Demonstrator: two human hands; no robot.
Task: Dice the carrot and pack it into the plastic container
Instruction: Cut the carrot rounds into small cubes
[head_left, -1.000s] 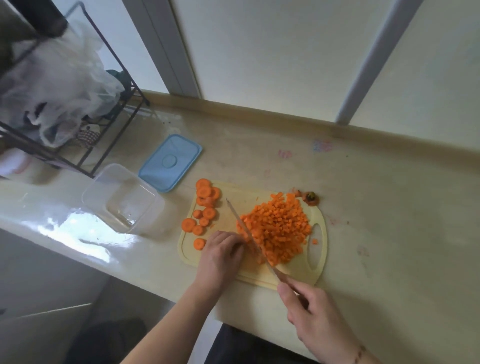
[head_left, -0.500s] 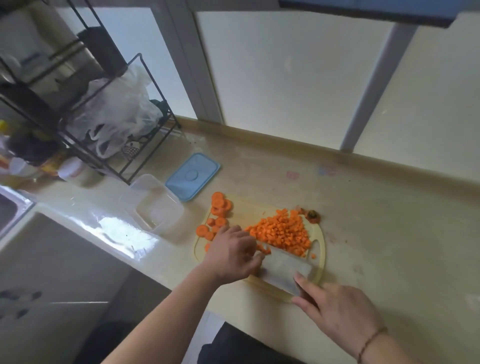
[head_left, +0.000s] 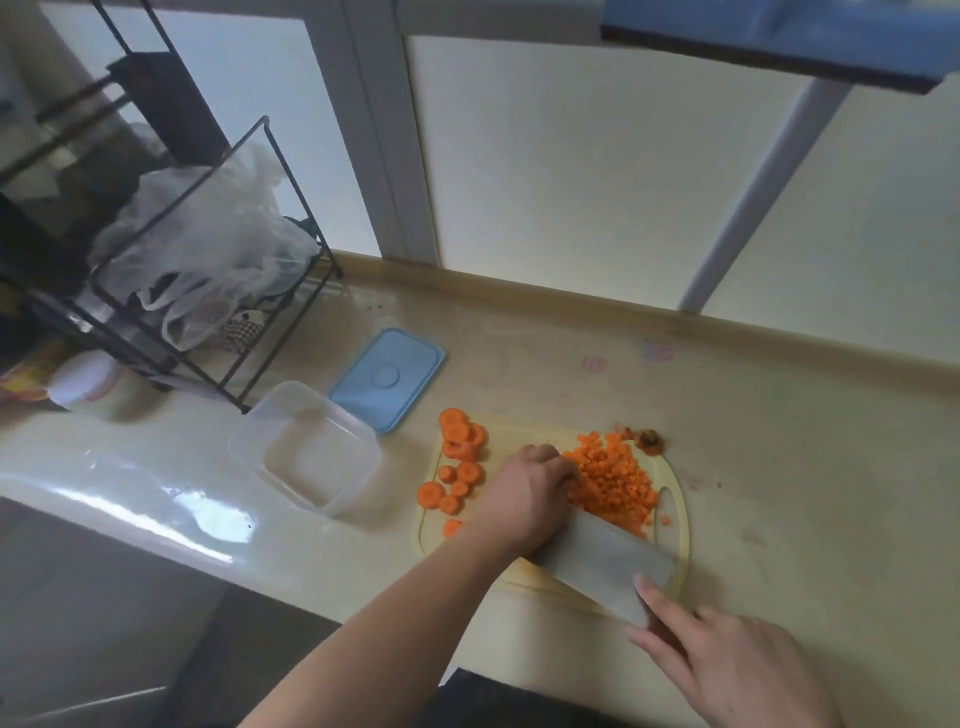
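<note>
1. a heap of small orange carrot dice (head_left: 610, 480) lay at the right of the pale yellow plastic cutting board (head_left: 680, 525), so much dicing was done.
2. thick orange carrot rounds (head_left: 457, 467) at the board's left edge were uncut.
3. the clear rectangular plastic container (head_left: 306, 449) sat empty left of the board, its blue lid (head_left: 387, 379) beside it; packing was not started.
4. the left hand (head_left: 524, 493) curled against the dice, seemingly gathering them onto the broad steel knife blade (head_left: 608, 564).
5. the right hand (head_left: 727, 670) gripped the knife's hidden handle, forefinger along the flat blade.
</note>
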